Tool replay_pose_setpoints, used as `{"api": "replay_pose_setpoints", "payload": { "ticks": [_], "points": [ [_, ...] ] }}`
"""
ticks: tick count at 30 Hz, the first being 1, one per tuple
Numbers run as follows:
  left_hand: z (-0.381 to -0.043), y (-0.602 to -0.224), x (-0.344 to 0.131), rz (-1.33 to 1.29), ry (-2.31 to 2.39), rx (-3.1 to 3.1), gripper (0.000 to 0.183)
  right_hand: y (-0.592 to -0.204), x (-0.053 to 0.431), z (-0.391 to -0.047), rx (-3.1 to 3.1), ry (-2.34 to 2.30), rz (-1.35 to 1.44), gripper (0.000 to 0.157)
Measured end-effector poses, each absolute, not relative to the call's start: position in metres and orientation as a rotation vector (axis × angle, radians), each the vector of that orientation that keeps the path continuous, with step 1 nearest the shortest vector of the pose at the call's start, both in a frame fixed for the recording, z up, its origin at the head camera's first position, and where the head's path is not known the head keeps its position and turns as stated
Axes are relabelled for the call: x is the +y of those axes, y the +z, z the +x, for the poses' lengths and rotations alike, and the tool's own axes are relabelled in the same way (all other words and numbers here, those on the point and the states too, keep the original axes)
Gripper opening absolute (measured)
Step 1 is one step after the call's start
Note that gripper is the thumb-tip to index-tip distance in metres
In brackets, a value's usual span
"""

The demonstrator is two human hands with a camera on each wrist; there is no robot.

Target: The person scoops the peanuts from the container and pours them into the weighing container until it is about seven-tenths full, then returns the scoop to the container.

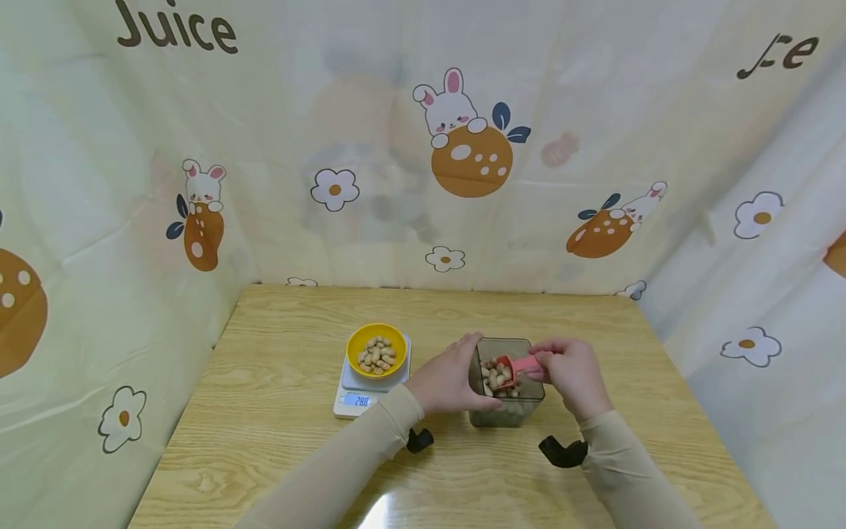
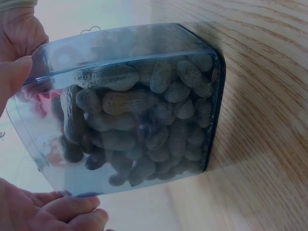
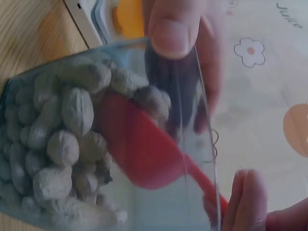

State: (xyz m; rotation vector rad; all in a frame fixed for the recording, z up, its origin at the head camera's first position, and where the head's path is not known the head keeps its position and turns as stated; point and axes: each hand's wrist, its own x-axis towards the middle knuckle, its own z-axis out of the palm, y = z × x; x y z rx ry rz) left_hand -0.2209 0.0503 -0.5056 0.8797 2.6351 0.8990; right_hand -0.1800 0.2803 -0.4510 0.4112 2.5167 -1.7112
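Note:
My left hand grips a clear, grey-tinted plastic container, with the thumb on the near side and the fingers along the far side. Unshelled peanuts fill its lower part. My right hand pinches the handle of a red scoop at the container's right rim. The scoop's bowl is inside, pushed against the peanuts; in the right wrist view its tip is hidden among them. To the left, a yellow bowl with peanuts in it stands on a white kitchen scale.
The scale's lit display shows digits, close beside my left forearm. A wood-grain table carries everything. Pale curtains with printed rabbits and flowers enclose its back and sides. Black wrist mounts stick out below both hands.

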Motion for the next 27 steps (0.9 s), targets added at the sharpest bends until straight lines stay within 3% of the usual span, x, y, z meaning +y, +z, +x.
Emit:
{"api": "replay_pose_setpoints", "payload": {
  "ticks": [12, 27],
  "points": [
    [-0.221, -0.508, 0.051, 0.894, 0.906, 2.637, 0.118, -0.459, 0.282, -0.179, 2.799, -1.421, -0.003, 0.022],
    [-0.222, -0.506, 0.050, 0.872, 0.868, 2.647, 0.124, -0.452, 0.288, -0.179, 2.374, -1.905, 0.477, 0.034]
  ]
}}
